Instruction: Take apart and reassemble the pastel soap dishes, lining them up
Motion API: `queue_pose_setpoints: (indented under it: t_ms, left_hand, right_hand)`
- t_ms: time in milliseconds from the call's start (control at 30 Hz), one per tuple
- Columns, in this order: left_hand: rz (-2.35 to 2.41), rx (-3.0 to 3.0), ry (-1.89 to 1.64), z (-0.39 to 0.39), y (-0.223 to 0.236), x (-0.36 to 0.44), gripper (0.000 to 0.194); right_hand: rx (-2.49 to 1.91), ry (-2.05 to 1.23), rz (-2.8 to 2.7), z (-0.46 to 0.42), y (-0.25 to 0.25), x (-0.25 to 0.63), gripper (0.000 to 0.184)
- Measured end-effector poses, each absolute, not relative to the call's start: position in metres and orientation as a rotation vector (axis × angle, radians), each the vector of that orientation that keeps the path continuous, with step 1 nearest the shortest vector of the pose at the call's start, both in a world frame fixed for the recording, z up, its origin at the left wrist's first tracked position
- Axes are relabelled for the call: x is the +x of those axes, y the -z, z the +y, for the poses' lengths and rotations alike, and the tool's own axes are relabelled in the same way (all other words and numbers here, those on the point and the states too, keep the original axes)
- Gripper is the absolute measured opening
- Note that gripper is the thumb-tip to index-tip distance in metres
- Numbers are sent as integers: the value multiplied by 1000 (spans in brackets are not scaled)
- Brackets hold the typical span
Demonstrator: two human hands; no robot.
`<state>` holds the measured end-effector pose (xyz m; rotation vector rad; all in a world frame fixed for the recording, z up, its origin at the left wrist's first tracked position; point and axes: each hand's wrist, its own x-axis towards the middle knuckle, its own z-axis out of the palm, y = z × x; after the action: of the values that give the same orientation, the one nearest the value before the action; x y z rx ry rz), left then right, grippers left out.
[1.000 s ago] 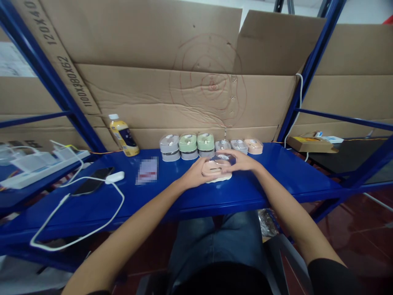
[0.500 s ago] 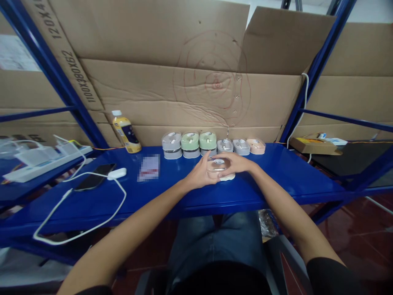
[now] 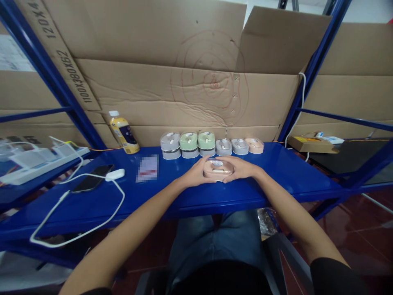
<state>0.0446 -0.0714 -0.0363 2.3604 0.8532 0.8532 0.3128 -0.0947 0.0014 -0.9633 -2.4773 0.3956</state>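
Observation:
Both my hands hold a small pink box with a see-through lid (image 3: pixel 218 170) by its two sides, near the front of the blue table. My left hand (image 3: pixel 196 172) is curved round the left side, thumb toward me. Round the right side wraps my right hand (image 3: pixel 242 168), its thumb at the near corner. A pale label shows on top of the lid. Just behind stand similar boxes: a grey one (image 3: pixel 170 141), a green one (image 3: pixel 188 141) and another green one (image 3: pixel 206 140), each stacked on a grey box, then single grey boxes (image 3: pixel 223 146) and a peach box (image 3: pixel 254 145).
On the left of the table (image 3: pixel 172 192) stand a yellow drink bottle (image 3: pixel 124 133), a blurred card (image 3: pixel 147 168), a dark phone (image 3: pixel 93 178) and a looping white cable (image 3: pixel 119 205). A power strip (image 3: pixel 43 166) lies further left. Cardboard (image 3: pixel 153 86) backs the table.
The hands have spread from an overlapping grip to the box's two sides. The pink box now sits squarely between them, its top more exposed; before, a pale edge stuck out at its lower right.

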Motion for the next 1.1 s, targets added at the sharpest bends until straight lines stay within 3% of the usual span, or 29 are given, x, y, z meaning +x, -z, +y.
queue_pose_setpoints:
  t_ms: [167, 300, 433, 667, 800, 967, 1100]
  left_hand:
    - [887, 2229, -985, -61, 40, 39, 95]
    - [989, 2268, -1032, -64, 36, 42, 81]
    - [1015, 2316, -992, -65, 35, 46, 77]
    - [1065, 2335, -1000, -60, 39, 45, 76]
    - [1071, 2343, -979, -61, 38, 45, 76]
    - [1082, 2356, -943, -62, 35, 46, 77]
    - [1078, 2379, -935, -62, 35, 44, 73]
  right_hand:
    - [-1066, -325, -2281, -102, -8, 341, 95]
    - [-1275, -33, -1834, -75, -27, 386, 83]
    - [-1715, 173, -1368, -31, -37, 426, 91]
    - [-2051, 135, -1293, 0, -20, 436, 97]
    - [-2022, 277, -1254, -10, -17, 426, 101]
    - [-1590, 506, -1741, -21, -17, 388, 63]
    - [-1372, 341, -2193, -12, 0, 336, 71]
